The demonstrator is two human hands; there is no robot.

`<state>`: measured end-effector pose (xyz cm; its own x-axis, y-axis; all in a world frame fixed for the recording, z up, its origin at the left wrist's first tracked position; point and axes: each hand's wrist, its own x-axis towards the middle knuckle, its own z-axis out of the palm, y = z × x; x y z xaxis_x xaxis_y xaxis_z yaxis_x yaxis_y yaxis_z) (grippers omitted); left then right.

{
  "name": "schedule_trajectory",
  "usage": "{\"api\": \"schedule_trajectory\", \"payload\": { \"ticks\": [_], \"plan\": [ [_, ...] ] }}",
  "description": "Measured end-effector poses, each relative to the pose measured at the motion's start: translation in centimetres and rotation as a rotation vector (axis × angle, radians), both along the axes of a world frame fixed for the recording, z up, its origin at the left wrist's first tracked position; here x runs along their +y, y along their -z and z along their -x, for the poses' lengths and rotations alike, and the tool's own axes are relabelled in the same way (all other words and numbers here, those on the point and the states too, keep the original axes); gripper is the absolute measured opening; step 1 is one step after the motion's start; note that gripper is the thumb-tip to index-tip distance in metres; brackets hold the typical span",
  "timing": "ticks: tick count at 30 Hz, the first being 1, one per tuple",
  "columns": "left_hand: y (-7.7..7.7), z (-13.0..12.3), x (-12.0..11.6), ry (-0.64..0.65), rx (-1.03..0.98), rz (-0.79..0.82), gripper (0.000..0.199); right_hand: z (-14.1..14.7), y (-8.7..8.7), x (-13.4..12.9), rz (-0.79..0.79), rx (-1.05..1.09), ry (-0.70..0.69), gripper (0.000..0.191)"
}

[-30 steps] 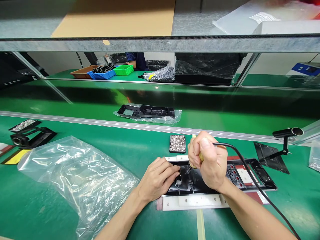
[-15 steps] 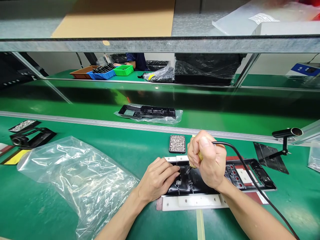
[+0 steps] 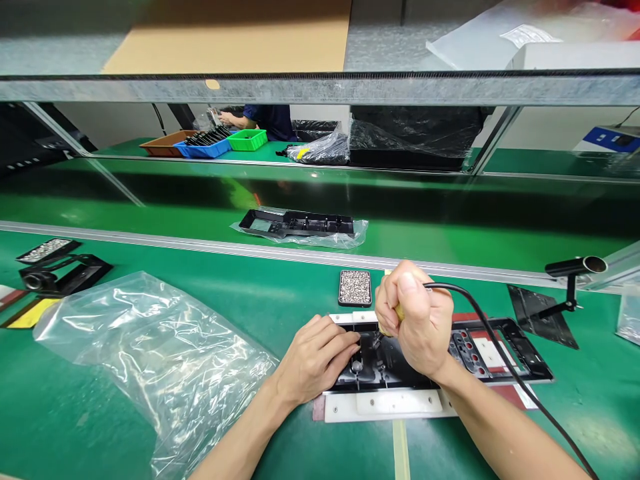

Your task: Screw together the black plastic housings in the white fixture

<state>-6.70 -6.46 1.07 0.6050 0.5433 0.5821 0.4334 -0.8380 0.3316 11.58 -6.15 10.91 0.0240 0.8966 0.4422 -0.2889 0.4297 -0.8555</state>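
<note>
2 bare hands meet over a long, shallow, black plastic housing (image 3: 397, 355), which lies open side up between 2 white plastic strips (image 3: 395, 402) on a green bench (image 3: 280, 437); the strips probably keep it from sliding. The right hand (image 3: 415, 327) is closed in a fist around a yellow-handled tool (image 3: 399, 312), thumb uppermost, its tip pointing down into the housing, a grip that seems suited to downward pressure. A thin black cord (image 3: 520, 381) leaves the fist and passes over the right forearm, out of the way of the tip. The left hand (image 3: 317, 353) bends over the housing's left end, apparently steadying it; whether its fingertips pinch anything, I cannot tell. Just beyond, likely for easy reach, sits a small square black tray (image 3: 355, 304) of tiny silvery pieces (image 3: 355, 287).
</note>
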Motion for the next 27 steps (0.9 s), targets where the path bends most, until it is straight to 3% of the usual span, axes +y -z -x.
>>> {"api": "schedule_trajectory", "payload": {
  "ticks": [27],
  "plan": [
    [0.01, -0.07, -0.01, -0.015, 0.014, -0.001, 0.016, 0.11, -0.18, 0.23, 0.005, 0.029, -0.021, 0.038]
  ]
}}
